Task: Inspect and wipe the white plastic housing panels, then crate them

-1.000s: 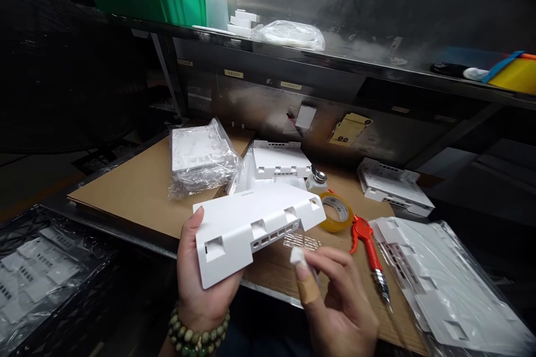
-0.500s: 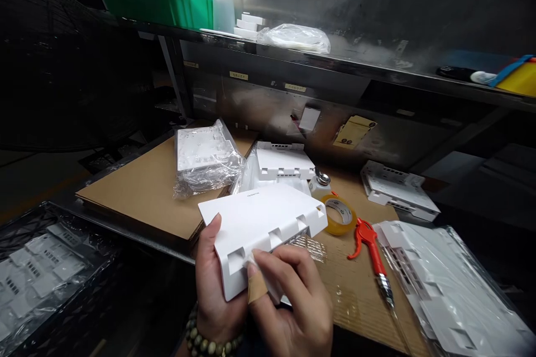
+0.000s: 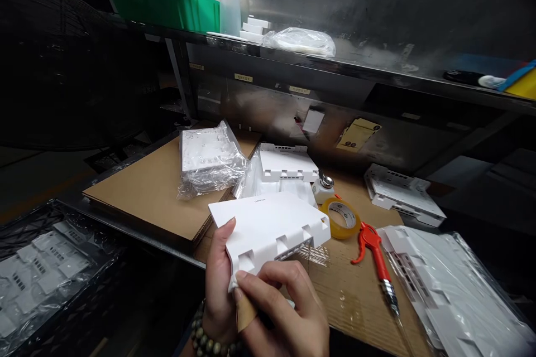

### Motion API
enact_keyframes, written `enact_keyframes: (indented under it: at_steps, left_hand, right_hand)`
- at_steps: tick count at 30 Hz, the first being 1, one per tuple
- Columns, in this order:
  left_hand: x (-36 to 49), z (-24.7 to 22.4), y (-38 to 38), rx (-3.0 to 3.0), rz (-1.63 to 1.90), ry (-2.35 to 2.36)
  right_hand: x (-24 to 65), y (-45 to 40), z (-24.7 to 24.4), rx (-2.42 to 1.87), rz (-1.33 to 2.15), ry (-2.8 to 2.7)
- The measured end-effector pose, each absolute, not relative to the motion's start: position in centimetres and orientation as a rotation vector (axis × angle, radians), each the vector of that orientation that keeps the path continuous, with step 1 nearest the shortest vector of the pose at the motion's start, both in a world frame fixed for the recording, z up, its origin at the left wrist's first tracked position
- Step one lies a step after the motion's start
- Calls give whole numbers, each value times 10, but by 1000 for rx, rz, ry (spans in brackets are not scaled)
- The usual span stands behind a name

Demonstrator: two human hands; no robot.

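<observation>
A white plastic housing cover point(image 3: 268, 223) with square cutouts along its edge is tilted over the bench. Fingers of my left hand point(image 3: 220, 284) grip its left end, the thumb lying on the top face. My right hand point(image 3: 288, 301), with a tan wrap on the thumb, pinches a small wad of white cloth point(image 3: 233, 283) against the cover's near left corner. Most of the cloth is hidden by the fingers. Just beyond the cover are a roll of yellow tape point(image 3: 341, 217) and a white pump bottle point(image 3: 324, 188).
A red air gun point(image 3: 374, 251) lies right of the tape. Bagged white covers point(image 3: 448, 284) fill the right side; another bagged stack point(image 3: 207, 153) sits on cardboard point(image 3: 146, 195). More covers point(image 3: 288, 162) stand behind. A shelf above bears a green bin point(image 3: 163, 5) and a squeeze bottle point(image 3: 230, 8).
My right hand has slid the cloth from beside the first cutout down to the cover's near left corner. The cover has tipped slightly in my left hand, and the view has shifted a little.
</observation>
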State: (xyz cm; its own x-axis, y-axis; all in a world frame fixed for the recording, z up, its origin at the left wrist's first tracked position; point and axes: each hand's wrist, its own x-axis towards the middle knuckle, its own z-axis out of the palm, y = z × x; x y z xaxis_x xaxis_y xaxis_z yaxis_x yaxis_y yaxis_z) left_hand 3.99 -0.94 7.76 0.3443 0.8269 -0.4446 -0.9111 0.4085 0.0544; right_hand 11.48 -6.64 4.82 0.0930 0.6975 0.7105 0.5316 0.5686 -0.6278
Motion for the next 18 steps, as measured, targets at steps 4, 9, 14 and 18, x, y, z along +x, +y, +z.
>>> enact_keyframes:
  at_steps: [4,9,14,18]
  left_hand:
    - [41,82,-11,-232,1135,458]
    - [42,91,-12,-270,1092,523]
    - [42,86,-12,-185,1124,564]
    - [39,83,-7,-220,1085,604]
  right_hand:
    - [116,-66,48,-1068,157,-1568]
    - [120,-66,49,-1042,127,-1618]
    - [123,-63,52,-1040,141,-1678]
    - [135,-66,55,-992,269,-1590]
